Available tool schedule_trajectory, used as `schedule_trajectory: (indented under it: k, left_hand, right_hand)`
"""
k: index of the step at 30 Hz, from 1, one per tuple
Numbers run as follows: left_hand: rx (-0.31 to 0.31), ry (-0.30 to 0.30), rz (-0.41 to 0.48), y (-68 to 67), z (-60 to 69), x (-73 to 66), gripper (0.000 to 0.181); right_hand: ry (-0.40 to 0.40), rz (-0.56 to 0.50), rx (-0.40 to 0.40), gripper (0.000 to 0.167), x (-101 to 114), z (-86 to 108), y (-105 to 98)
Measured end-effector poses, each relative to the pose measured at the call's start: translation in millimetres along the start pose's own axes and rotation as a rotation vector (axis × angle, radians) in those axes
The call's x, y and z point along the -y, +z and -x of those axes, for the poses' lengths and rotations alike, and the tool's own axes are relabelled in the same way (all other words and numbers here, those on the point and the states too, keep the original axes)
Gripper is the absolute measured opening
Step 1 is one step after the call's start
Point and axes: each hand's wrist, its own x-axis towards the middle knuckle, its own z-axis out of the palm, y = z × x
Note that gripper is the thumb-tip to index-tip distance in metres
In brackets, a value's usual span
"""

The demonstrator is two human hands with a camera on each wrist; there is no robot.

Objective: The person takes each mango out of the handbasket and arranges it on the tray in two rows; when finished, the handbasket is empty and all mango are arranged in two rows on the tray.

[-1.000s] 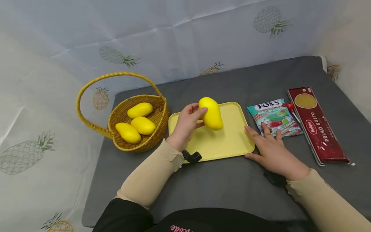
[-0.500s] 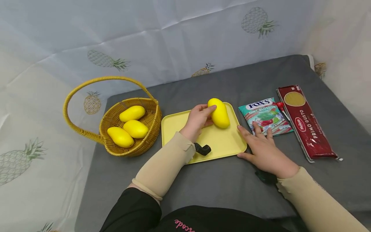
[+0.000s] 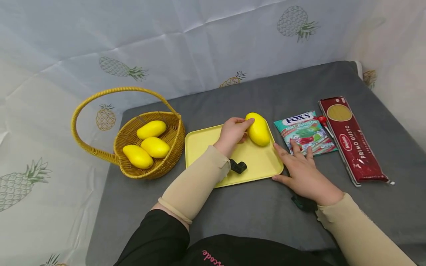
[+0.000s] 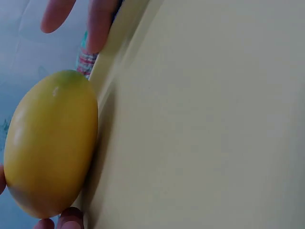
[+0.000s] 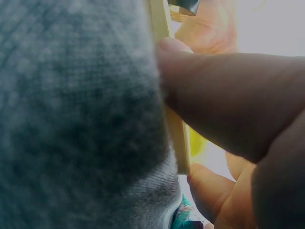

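Observation:
A yellow mango [image 3: 258,129] is held by its left side between the thumb and fingers of my left hand [image 3: 232,136], over the right part of a yellow rectangular tray [image 3: 199,147]. In the left wrist view the mango [image 4: 52,143] lies along the tray's edge, fingertips at its lower end. Whether it bears on the tray cannot be told. My right hand [image 3: 307,175] is spread flat, thumb and index finger at the tray's right edge, other fingertips by a FOX'S candy bag [image 3: 301,129]. The right wrist view shows its thumb [image 5: 224,95] against the tray's side.
A wicker basket [image 3: 166,166] with a tall handle stands left of the tray, holding several mangoes [image 3: 155,147]. A red lollipop [image 3: 322,120] lies between the candy bag and a long dark-red Primo Gusto pasta pack [image 3: 352,144]. Grey cloth [image 3: 253,218] covers the table.
My left hand has carried the mango rightwards over the tray, toward its far right corner. The right hand has stayed at the tray's edge. The head view has shifted slightly.

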Motion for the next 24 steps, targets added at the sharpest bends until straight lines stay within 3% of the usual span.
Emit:
schedule_trajectory:
  k: [9,13,15,20,24]
  left_hand:
    - [0.016,0.003,-0.087,-4.4,3.5,0.0,0.046]
    - [0.04,-0.006,-0.102,-15.9,9.4,-1.5,0.054]
    - [0.07,-0.024,-0.073,-23.6,14.7,-3.1,0.061]
    - [0.164,-0.078,0.11,-48.6,34.2,-8.5,0.069]
    - [0.208,-0.068,0.211,-73.2,55.2,-12.2,0.064]
  right_hand:
    - [-0.01,-0.014,-0.004,0.108,-2,0.5,0]
    - [-0.02,-0.014,-0.003,0.109,-3,-0.6,2]
    - [-0.026,-0.013,-0.003,0.11,-5,-0.5,3]
    - [-0.045,-0.022,-0.008,0.112,-8,-0.2,3]
    - [-0.053,-0.021,-0.011,0.113,-10,-1.0,3]
